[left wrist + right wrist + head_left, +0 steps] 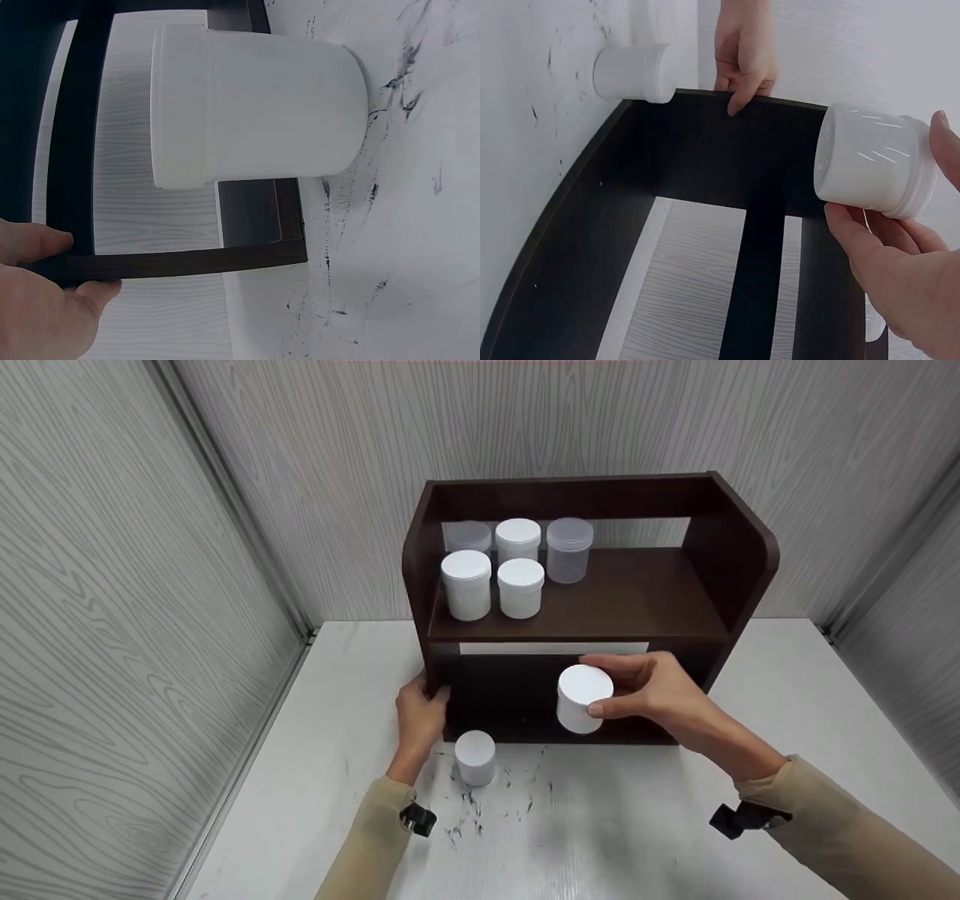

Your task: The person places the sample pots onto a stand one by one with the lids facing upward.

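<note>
My right hand [660,690] holds a white lidded jar [581,699] between thumb and fingers, upright in front of the dark brown shelf's lower compartment. The right wrist view shows the same jar [874,161] with the thumb near its lid and fingers along its side. My left hand [421,718] grips the left side panel of the shelf [630,592], thumb on one face and fingers round the other, as the left wrist view also shows at the panel [187,261]. Close by that hand, another white jar [475,757] stands on the table before the shelf.
On the upper shelf board's left half stand several jars: white ones [466,585] in front and behind, and translucent ones [568,551] at the back. Dark scuff marks [469,802] streak the white table. Wood-grain panels [300,472] enclose the back and sides.
</note>
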### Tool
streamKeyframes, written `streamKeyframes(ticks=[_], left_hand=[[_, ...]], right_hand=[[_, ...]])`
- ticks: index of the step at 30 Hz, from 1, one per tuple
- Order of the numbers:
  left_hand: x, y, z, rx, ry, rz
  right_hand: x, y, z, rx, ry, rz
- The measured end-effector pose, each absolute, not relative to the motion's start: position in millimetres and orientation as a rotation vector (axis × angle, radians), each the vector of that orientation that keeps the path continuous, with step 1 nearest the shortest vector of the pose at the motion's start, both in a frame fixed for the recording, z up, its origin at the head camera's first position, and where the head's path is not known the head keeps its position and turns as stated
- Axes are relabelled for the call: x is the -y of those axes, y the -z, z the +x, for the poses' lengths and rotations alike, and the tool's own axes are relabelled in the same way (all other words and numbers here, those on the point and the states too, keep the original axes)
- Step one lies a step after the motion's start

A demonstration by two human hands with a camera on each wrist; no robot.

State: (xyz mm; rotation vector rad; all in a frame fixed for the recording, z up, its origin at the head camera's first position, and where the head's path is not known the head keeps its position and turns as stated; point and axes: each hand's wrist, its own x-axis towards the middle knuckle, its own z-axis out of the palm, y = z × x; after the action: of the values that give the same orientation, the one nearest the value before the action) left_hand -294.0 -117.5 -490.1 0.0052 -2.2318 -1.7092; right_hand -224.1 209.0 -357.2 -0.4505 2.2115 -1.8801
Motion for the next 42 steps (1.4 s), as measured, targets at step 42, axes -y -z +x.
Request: streamKeyframes(ticks=[42], left_hand=[[118.0,490.6,-296.1,2.217,1.737,-0.004]], right_hand=[[-213.8,295.7,-304.6,-2.221,2.033,-0.434]])
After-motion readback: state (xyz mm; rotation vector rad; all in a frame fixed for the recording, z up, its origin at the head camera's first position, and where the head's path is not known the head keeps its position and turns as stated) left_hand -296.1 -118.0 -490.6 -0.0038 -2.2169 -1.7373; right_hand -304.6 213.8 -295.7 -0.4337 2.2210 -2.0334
